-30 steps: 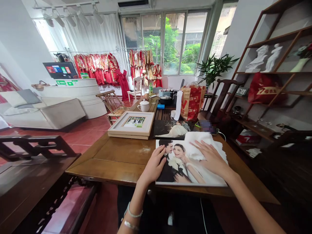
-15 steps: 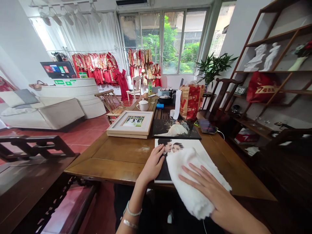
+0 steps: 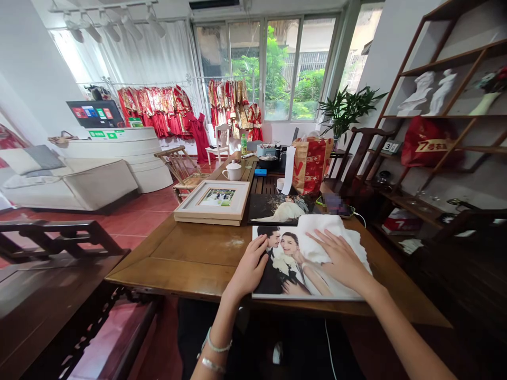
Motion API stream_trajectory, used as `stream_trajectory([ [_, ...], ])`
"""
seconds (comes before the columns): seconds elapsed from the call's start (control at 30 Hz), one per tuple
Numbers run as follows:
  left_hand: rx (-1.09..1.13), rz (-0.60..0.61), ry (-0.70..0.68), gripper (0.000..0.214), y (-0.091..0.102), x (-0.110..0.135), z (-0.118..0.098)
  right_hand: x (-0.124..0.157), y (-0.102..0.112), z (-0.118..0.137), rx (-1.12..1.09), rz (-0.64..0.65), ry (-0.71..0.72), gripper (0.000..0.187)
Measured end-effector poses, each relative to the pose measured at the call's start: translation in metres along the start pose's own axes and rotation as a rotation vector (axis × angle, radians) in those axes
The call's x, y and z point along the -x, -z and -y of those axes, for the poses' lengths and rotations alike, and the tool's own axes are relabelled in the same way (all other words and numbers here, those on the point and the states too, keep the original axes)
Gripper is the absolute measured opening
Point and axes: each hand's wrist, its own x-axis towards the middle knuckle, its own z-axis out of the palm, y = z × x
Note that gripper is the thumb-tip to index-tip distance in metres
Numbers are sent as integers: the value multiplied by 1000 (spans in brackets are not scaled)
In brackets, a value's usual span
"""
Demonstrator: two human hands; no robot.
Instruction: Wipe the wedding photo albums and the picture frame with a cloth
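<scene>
A large photo print of a couple lies flat at the near edge of the wooden table. My left hand rests on its left side, fingers stretched out over the dark suit. A white cloth is spread over the upper right of the print. On top of the cloth lies my right hand, flat with its fingers spread, pressing rather than gripping. Just beyond the print is a second, dark photo panel showing a white gown, its near right corner covered by the cloth.
Light picture frames are stacked to the left, with a white lidded mug behind. A red and brown paper bag stands at the back right, near a phone on a white cable. A wooden chair stands right of the table.
My right hand and the white cloth have moved up and away from me across the print, uncovering its lower middle. My left hand has stayed in place.
</scene>
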Motion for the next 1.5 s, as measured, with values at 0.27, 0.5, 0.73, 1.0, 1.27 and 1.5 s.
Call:
stream_trajectory([
  [0.27,-2,11,-22,42,1,-1,-4,16,3,72,-32,57,203,87],
  [0.5,15,-10,-8,42,0,-2,-1,94,21,73,-147,191,379,91],
  [0.73,51,-27,11,39,0,-1,-1,77,8,83,-40,-70,116,80],
  [1.0,80,-54,19,38,0,-2,-1,66,7,133,-146,73,210,80],
  [1.27,28,-26,12,40,-1,-1,-1,43,19,66,-146,12,73,68],
  [1.5,26,-28,-44,41,-1,-1,4,-47,23,48,-293,71,132,29],
])
